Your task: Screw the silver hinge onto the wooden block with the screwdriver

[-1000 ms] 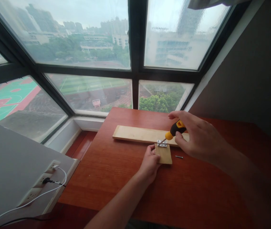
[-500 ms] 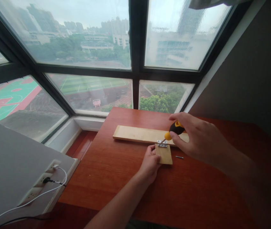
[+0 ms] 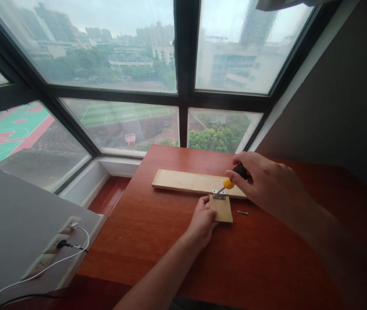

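Observation:
My left hand [image 3: 203,221] grips the left edge of a small wooden board [image 3: 222,209], thumb on top and fingers partly hidden beneath. A metal hinge [image 3: 219,194] lies along the board's far edge, between it and a long pale plank [image 3: 186,181]. Closed around a yellow and black screwdriver [image 3: 229,184], my right hand [image 3: 261,178] is above and to the right of the hinge. The screwdriver slants down to the left, its tip at the hinge's left side; any screw there is too small to make out. A loose screw [image 3: 242,212] rests right of the small board.
All this is on a reddish-brown wooden table [image 3: 157,232]. Large windows with a dark frame [image 3: 185,101] stand behind it. At left, a low white wall [image 3: 15,215] carries sockets with a white cable [image 3: 88,236] and a black plug [image 3: 62,244].
My right thumb and fingers have shifted on the screwdriver's handle, the thumb now higher. My left hand and the small board stay in place.

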`<action>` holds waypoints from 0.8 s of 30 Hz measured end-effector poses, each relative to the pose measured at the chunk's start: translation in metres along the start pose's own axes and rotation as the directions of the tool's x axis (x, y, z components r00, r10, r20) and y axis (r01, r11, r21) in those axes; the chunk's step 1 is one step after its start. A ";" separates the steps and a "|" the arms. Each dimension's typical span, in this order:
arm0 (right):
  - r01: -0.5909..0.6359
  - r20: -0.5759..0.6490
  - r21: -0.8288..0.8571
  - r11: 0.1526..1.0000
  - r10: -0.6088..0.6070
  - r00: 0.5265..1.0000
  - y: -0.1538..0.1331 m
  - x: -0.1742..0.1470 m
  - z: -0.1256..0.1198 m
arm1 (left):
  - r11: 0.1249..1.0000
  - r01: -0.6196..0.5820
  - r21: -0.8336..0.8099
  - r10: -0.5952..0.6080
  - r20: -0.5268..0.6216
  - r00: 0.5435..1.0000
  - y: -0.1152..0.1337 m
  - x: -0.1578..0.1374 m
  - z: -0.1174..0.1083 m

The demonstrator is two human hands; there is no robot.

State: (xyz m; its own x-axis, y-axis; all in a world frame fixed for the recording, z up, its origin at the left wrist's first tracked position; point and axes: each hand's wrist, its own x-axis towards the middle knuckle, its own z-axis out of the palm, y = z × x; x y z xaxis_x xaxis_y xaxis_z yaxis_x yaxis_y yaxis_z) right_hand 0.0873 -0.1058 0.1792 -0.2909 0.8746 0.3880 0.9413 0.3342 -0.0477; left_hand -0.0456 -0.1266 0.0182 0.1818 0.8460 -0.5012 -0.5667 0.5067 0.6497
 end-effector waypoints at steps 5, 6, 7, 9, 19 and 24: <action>0.050 0.026 0.088 0.995 -0.053 0.998 0.000 -0.001 -0.003 | 1.000 -0.003 -0.011 0.003 0.013 1.000 0.000 0.000 0.000; 0.059 0.024 0.096 0.994 -0.062 0.998 0.000 -0.001 -0.004 | 1.000 -0.003 -0.011 0.003 0.016 1.000 0.000 0.000 0.000; 0.062 0.016 0.093 0.994 -0.064 0.998 0.000 -0.001 -0.004 | 1.000 -0.002 -0.008 0.002 0.017 1.000 0.000 0.000 0.000; 0.043 -0.012 0.055 0.998 -0.042 0.999 0.000 -0.001 -0.003 | 1.000 0.001 0.004 -0.001 0.013 1.000 0.000 -0.001 0.000; 0.072 -0.005 0.098 0.993 -0.072 0.997 -0.001 -0.002 -0.004 | 1.000 -0.007 -0.008 0.007 0.024 1.000 0.001 -0.001 0.000; -0.009 -0.054 -0.047 0.999 0.006 0.998 -0.002 0.000 -0.001 | 1.000 -0.005 0.010 0.004 0.008 1.000 0.001 -0.001 0.001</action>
State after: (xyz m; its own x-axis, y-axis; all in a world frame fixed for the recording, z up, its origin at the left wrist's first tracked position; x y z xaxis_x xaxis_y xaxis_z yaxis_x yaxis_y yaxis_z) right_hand 0.0856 -0.1069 0.1797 -0.2752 0.8563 0.4372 0.9508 0.3097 -0.0081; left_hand -0.0460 -0.1268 0.0199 0.1859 0.8496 -0.4935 -0.5595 0.5044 0.6577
